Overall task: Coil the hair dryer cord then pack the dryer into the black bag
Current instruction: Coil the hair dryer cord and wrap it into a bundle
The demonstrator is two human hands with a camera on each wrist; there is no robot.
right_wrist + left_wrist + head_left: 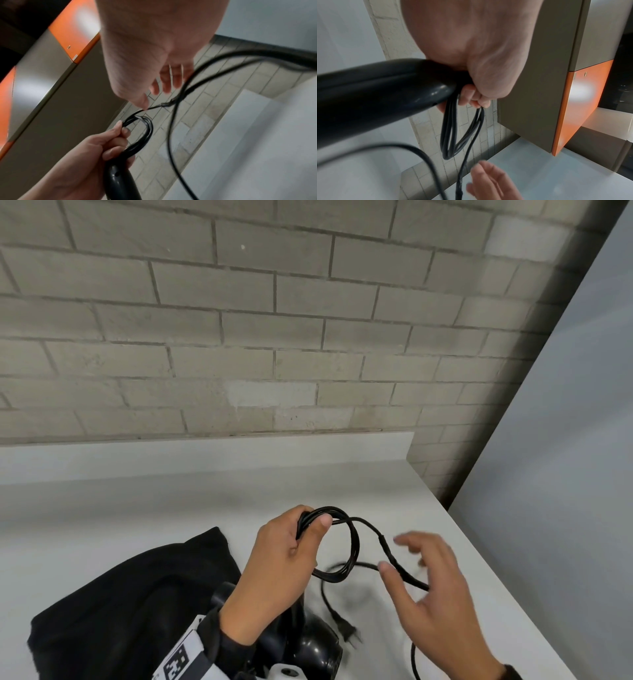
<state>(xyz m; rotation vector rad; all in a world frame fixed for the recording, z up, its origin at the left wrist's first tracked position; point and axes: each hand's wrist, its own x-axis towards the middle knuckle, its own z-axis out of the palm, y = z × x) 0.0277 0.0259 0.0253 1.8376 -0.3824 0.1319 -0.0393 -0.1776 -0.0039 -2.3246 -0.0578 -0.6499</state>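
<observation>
My left hand (291, 546) grips the black hair dryer's handle (376, 97) together with several loops of its black cord (352, 539) above the white counter. The coil hangs from the curled fingers (474, 100). The dryer's glossy body (318, 648) hangs below my left wrist. My right hand (407, 559) is beside the coil with its fingers spread; the loose cord runs across it between thumb and fingers, and the thumb tip (145, 105) touches it. The plug (349, 633) dangles free below. The black bag (130, 604) lies crumpled on the counter at my left.
A white counter (171, 508) meets a pale brick wall (274, 337) behind and ends at a right edge next to a grey panel (565, 440). A grey and orange cabinet (583, 108) hangs overhead.
</observation>
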